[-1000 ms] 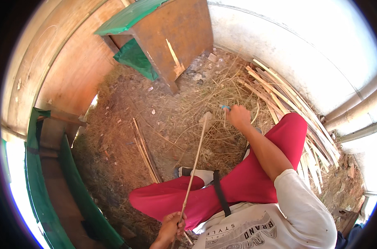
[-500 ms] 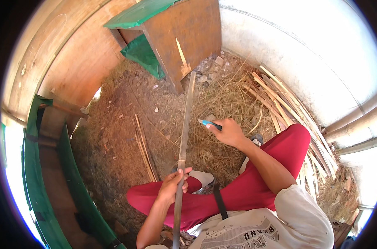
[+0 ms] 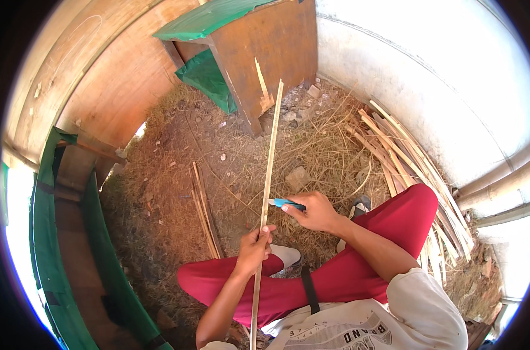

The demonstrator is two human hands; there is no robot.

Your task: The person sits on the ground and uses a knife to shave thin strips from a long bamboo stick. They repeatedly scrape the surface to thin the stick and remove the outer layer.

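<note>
A long, thin strip of bamboo or wood (image 3: 272,143) runs from my lap away toward the brown cabinet, its pale narrow edge facing up. My left hand (image 3: 254,249) is closed around it above my left shin. In my right hand (image 3: 314,211) is a blue and black utility knife (image 3: 287,204). The knife's short blade points left and meets the strip's right edge, or lies very close to it, just beyond my left hand. I sit on the ground with my legs, in red trousers, folded out to both sides.
Long split strips (image 3: 414,157) lie piled along the white wall at right. A few thin sticks (image 3: 204,213) rest on the soil at left. A brown cabinet (image 3: 265,44) with green covering stands ahead, and a green-edged shelf (image 3: 90,251) curves along the left. Dry grass (image 3: 329,151) covers the ground ahead.
My right hand has brought the knife nearer, down to the strip just beyond my left hand. The strip has turned from its broad face to its narrow edge, and its far end has shifted slightly right.
</note>
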